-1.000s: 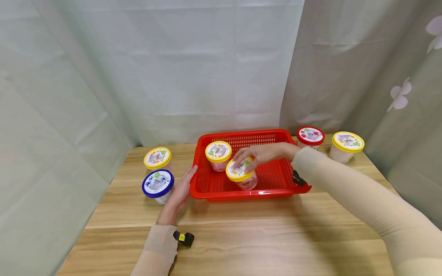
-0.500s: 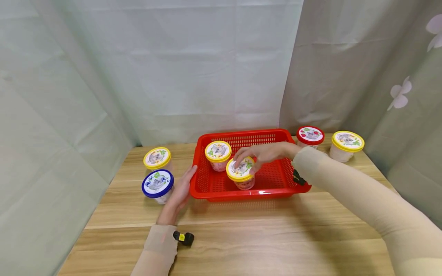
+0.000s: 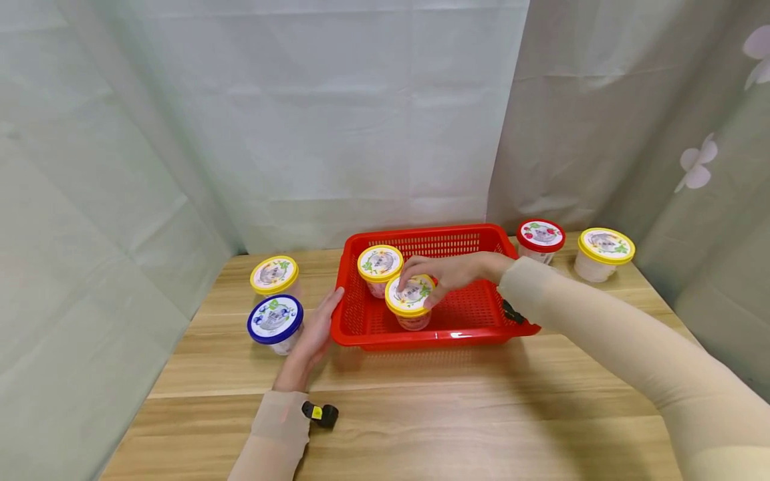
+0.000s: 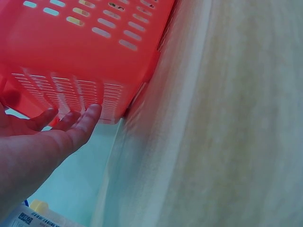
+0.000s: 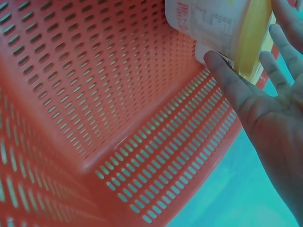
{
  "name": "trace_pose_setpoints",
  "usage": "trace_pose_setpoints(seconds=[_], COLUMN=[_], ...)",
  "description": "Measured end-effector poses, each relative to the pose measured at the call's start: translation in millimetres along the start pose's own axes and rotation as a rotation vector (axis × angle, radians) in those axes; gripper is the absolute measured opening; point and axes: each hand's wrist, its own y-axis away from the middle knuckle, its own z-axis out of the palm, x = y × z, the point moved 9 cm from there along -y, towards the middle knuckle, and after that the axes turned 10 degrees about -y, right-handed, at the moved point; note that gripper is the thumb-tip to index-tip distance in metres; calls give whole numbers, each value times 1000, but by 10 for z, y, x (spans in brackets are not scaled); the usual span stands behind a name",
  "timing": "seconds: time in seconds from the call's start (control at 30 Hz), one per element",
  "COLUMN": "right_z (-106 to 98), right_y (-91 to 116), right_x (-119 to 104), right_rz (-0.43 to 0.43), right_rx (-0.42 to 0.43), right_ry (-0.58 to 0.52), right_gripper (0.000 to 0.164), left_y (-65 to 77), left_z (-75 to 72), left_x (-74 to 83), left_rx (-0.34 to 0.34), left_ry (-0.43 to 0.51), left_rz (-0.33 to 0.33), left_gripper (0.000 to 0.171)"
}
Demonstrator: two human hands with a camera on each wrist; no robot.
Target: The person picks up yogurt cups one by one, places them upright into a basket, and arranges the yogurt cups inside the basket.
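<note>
My right hand (image 3: 442, 272) reaches down into a red plastic basket (image 3: 481, 337). Its thumb and fingers hold a yellow-lidded tub (image 3: 411, 296) by the lid from above. In the right wrist view the thumb lies along the side of this tub (image 5: 208, 23). Just behind it, a second yellow-lidded tub (image 3: 380, 262) stands upright in the basket's left part. My left hand (image 3: 314, 332) holds the basket's left rim, thumb on top. In the left wrist view its fingers (image 4: 85, 124) extend below the rim beside the slotted wall.
Left of the basket stand a yellow-lidded tub (image 3: 274, 274) and a blue-lidded tub (image 3: 275, 321), close to my left hand. At the back right are a red-lidded tub (image 3: 541, 236) and another yellow-lidded tub (image 3: 605, 247). Pale curtains (image 3: 361, 133) rise behind the wooden table (image 3: 457, 414).
My right hand has straightened the tilted yellow-lidded tub and shifted it left, closer to the other tub in the basket. My left hand and the basket stay in place.
</note>
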Motion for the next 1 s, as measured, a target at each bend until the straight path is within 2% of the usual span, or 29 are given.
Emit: trace_pose_setpoints(seconds=[0.2,0.7,1.0], right_z=[58,131,187], right_y=[-44,-173,-288], right_x=[-26,-146,-263], right_rz=[29,48,15], right_rx=[-34,-31,-52], right_ry=[-1,81,124], right_gripper=[60,60,59], left_y=[-1,-7,-19], left_z=[2,-22,-18], left_x=[-8,-13,-21], left_rx=[-4,8,8], left_ry=[-4,-9,-5], left_rz=[-7,-5,-13], left_gripper=[66,67,69])
